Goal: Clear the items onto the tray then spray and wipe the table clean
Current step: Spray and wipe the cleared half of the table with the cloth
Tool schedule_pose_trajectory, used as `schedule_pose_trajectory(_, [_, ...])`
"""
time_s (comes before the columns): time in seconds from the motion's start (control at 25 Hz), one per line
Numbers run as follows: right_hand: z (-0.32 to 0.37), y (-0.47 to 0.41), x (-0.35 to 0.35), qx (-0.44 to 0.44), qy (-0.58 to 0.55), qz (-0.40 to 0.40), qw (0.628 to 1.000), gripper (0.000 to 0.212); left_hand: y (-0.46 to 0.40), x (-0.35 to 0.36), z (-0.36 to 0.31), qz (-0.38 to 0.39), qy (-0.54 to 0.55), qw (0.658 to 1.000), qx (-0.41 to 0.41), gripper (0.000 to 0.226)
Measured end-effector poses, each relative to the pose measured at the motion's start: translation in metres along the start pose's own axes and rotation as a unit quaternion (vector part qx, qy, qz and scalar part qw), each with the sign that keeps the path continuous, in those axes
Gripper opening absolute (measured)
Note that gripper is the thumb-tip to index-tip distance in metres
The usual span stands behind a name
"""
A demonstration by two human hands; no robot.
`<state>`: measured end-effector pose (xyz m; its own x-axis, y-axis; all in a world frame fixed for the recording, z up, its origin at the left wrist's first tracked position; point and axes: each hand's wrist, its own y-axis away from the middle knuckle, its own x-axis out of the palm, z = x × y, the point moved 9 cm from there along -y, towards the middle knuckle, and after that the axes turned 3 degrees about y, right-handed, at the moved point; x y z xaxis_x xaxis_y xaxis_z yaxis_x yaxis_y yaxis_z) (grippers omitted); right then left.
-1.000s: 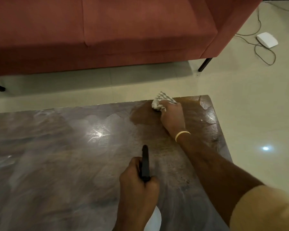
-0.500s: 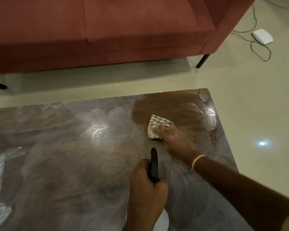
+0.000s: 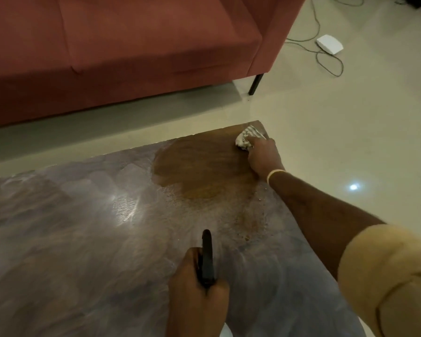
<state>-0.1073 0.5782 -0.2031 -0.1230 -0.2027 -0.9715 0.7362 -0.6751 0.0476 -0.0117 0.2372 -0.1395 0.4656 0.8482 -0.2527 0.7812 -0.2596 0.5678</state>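
Note:
A dark wooden table (image 3: pixel 83 239) fills the lower view, hazy with spray film except a wiped brown patch near its far right corner. My right hand (image 3: pixel 263 156) presses a crumpled striped cloth (image 3: pixel 247 139) onto that far right corner, arm stretched out. My left hand (image 3: pixel 197 293) sits low in the middle, closed around the black trigger head of a spray bottle (image 3: pixel 207 259), nozzle pointing away from me. The bottle's white body is mostly hidden under the hand. No tray is in view.
A red sofa (image 3: pixel 131 45) on black legs stands beyond the table across a strip of pale tiled floor. A white box with a looping cable (image 3: pixel 329 44) lies on the floor at the upper right. The table's right edge runs under my right forearm.
My right hand slid the cloth from the table's middle back out to the far right corner. The wiped brown patch looks larger. My left hand kept hold of the bottle.

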Motion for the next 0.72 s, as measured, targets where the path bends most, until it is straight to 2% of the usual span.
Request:
schedule_pose_trajectory(0.08, [0.007,-0.006,0.0,-0.005,0.01,0.005,1.0,0.038,-0.006,0.011,0.002,-0.005,-0.008,1.0,-0.003,0.022])
schedule_pose_trajectory(0.24, [0.0,0.004,0.009,-0.11,0.018,0.024,0.994,0.043,-0.011,0.028,-0.005,-0.008,-0.006,1.0,-0.016,0.017])
schedule_pose_trajectory(0.32, [-0.012,-0.025,0.008,-0.093,0.06,0.053,0.992,0.046,-0.016,0.032,-0.005,-0.015,-0.001,0.999,-0.03,0.018])
schedule_pose_trajectory(0.44, [-0.017,-0.06,-0.007,-0.065,0.033,0.043,0.996,0.043,-0.024,0.042,-0.011,-0.012,-0.007,0.999,-0.037,0.015])
schedule_pose_trajectory(0.52, [-0.026,-0.015,-0.007,-0.087,0.035,0.04,0.995,0.037,-0.028,0.046,-0.011,-0.001,-0.043,0.998,-0.043,0.01])
schedule_pose_trajectory(0.64, [-0.06,0.094,-0.001,-0.17,0.029,0.084,0.981,0.038,-0.033,0.05,-0.012,-0.002,-0.066,0.995,-0.069,0.008])
schedule_pose_trajectory(0.72, [-0.071,0.071,0.0,-0.156,0.031,0.091,0.983,0.04,-0.031,0.062,-0.015,0.01,-0.068,0.993,-0.092,0.006])
